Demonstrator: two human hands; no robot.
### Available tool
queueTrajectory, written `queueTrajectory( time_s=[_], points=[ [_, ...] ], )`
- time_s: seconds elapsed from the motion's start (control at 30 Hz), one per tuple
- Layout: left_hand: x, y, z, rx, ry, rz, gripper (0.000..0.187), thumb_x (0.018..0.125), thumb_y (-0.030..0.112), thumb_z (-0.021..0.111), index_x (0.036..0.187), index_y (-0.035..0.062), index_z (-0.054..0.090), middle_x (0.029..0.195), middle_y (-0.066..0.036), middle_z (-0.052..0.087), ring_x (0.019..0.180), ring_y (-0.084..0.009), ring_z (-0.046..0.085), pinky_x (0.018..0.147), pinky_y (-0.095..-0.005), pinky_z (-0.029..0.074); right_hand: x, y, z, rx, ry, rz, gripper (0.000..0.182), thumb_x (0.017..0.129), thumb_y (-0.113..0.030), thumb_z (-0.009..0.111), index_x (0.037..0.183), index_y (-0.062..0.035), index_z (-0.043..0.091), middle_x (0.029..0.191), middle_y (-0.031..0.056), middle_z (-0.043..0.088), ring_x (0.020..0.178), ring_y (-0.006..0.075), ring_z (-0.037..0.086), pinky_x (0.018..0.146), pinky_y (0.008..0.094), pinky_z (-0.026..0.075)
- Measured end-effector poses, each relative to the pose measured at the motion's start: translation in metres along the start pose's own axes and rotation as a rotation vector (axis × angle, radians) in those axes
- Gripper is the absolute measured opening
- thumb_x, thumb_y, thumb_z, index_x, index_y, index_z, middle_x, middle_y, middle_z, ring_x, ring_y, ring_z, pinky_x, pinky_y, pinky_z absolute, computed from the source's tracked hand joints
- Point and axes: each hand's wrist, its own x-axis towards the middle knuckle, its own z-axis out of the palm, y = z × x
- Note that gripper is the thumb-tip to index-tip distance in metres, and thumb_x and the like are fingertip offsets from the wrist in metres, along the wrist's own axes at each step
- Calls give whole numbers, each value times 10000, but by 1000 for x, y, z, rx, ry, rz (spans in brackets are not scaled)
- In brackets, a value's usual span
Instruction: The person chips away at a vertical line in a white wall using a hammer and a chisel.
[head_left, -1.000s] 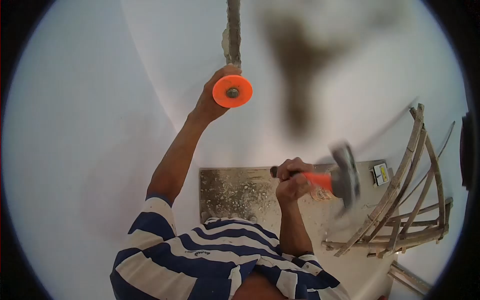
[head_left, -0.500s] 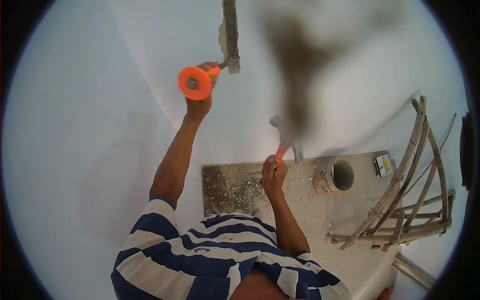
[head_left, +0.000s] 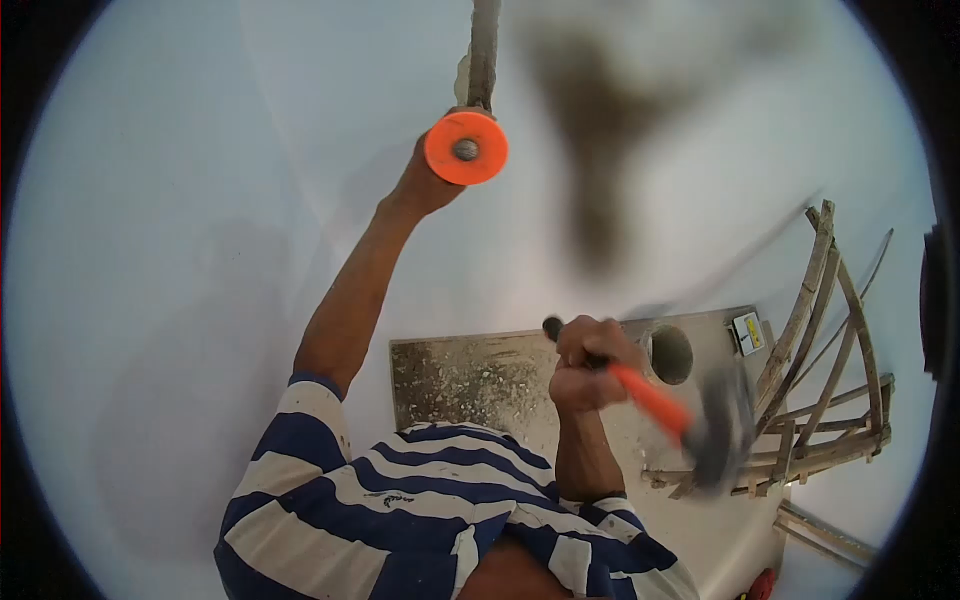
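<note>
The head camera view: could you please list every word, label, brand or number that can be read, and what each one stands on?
No text can be read in this view.
Small card on the floor by the wooden frame: yellow and white print, too small to read.
Striped shirt: a tiny dark mark on a white stripe, too small to read.
Hammer: blurred, no marking legible.
</note>
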Motion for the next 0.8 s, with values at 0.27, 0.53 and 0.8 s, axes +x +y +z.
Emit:
queueTrajectory(
  time_s=[0.27,0.53,0.8],
  points=[
    [-5,1,36,123,-49,19,307,797,77,688,1085,81,581,1099,-37,593,1083,-247,557,922,-370,476,-17,54,5,-483,-39,418,302,966,-287,529,831,-18,541,538,66,469,490,119,445,456,293,359],
    [13,14,98,682,-250,-117,379,754,44,700,1101,106,559,1087,-64,556,1101,-290,519,886,-429,499,-110,56,-62,-304,259,573,413,1002,-366,452,687,-111,375,529,-49,346,424,40,317,373,226,249],
    [-2,16,23,67,-70,-44,322,788,19,683,1071,81,541,1054,-31,589,1027,-235,571,910,-380,473,-75,14,-47,-206,280,531,456,984,-425,467,685,-88,392,532,-35,348,418,59,300,376,224,254]
  ],
)
